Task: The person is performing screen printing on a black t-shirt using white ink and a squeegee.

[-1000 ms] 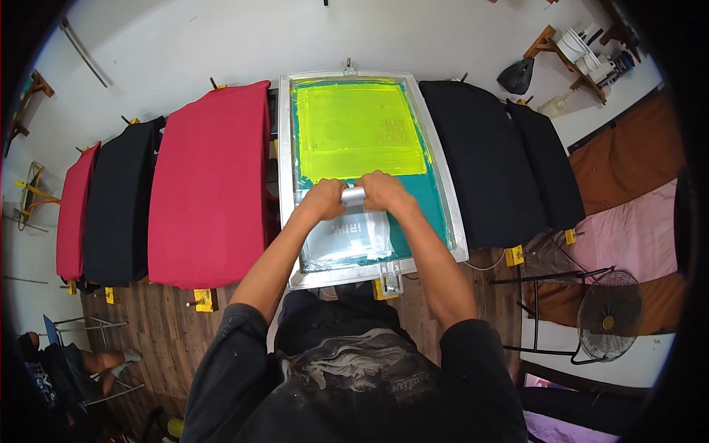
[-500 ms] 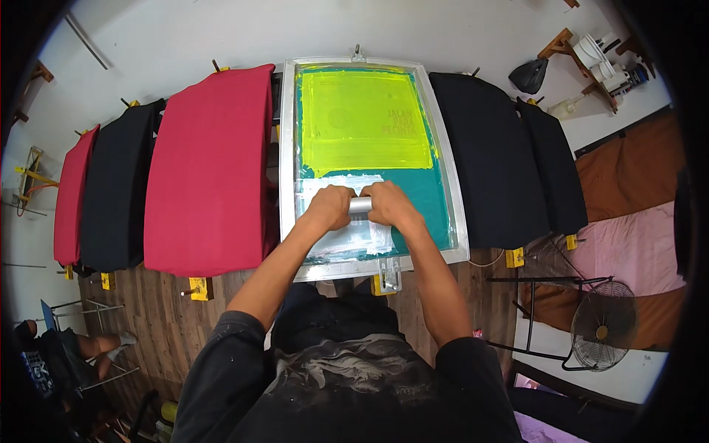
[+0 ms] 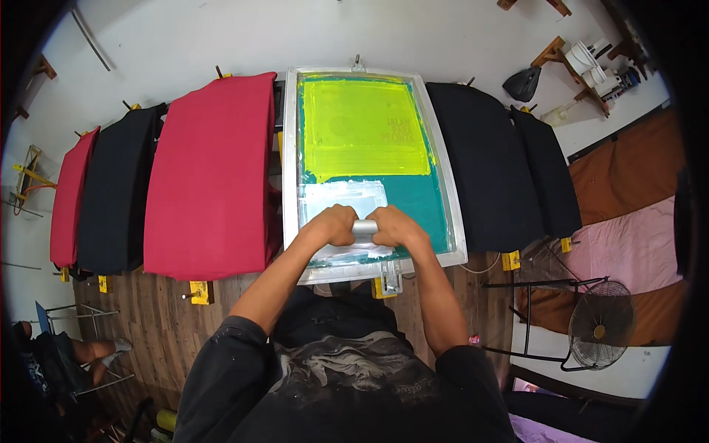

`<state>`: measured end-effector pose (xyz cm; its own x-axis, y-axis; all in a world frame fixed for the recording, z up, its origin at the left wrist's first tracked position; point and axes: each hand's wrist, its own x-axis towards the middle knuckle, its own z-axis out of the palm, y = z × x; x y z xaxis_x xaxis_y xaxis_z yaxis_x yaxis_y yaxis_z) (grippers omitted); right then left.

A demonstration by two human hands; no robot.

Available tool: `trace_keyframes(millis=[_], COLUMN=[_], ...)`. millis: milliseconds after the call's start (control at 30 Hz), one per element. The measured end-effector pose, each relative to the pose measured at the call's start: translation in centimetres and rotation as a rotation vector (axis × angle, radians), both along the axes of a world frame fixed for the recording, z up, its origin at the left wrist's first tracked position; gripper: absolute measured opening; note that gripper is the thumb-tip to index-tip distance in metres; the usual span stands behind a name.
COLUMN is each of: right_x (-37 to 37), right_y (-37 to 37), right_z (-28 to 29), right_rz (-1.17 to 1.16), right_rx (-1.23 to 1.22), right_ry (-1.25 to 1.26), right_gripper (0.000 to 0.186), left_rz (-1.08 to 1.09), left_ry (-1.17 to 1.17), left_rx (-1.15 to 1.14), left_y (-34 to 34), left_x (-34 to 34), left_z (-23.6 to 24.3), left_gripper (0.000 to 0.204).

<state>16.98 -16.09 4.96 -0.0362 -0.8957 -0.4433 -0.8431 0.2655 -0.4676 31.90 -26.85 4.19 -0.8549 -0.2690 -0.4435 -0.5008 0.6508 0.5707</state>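
Observation:
Both my hands grip a silver squeegee (image 3: 364, 227) over the near part of a screen printing frame (image 3: 456, 221). My left hand (image 3: 336, 224) is wrapped round its left end, and my right hand (image 3: 396, 226) round its right end. A bare stretch of metal shows between them. The frame has a pale metal rim and a green mesh (image 3: 417, 199). Yellow-green colour fills a rectangle (image 3: 362, 125) across the far half. White ink (image 3: 343, 193) lies smeared on the mesh just beyond my left hand. The squeegee's lower edge is hidden.
Red fabric (image 3: 210, 177) covers a board at left, and black fabric (image 3: 484, 170) one at right; several more covered boards flank them. A metal clamp (image 3: 390, 279) sits at the frame's near edge. A fan (image 3: 602, 325) stands at lower right. Someone's legs (image 3: 96, 358) show at lower left.
Both hands have drawn the squeegee nearer to me along the mesh. More of the white-smeared patch shows beyond my hands.

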Motion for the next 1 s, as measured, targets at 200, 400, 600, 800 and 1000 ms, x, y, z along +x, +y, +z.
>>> trace_keyframes(millis=[200, 400, 600, 800, 1000], right_x=[-0.5, 0.4, 1.4, 2.2, 1.8], right_y=[-3.0, -1.2, 2.5, 6.1, 7.5], right_z=[0.4, -1.7, -5.3, -5.6, -4.3], right_rz=[-0.015, -0.145, -0.234, -0.275, -0.294], right_rx=[-0.144, -0.401, -0.636, -0.621, -0.571], right_ry=[-0.068, -0.24, -0.33, -0.17, 0.04], right_gripper=[0.035, 0.039, 0.049, 0.051, 0.052], left_rz=[0.091, 0.11, 0.089, 0.127, 0.168], left_ry=[-0.033, 0.055, 0.192, 0.224, 0.436], left_rx=[-0.148, -0.368, -0.77, -0.914, -0.621], left_y=[-2.9, -0.4, 5.1, 10.1, 9.6], left_x=[-0.1, -0.4, -0.7, -0.4, -0.5], left_z=[3.7, 4.0, -0.7, -2.6, -3.1], left_gripper=[0.026, 0.026, 0.013, 0.028, 0.034])
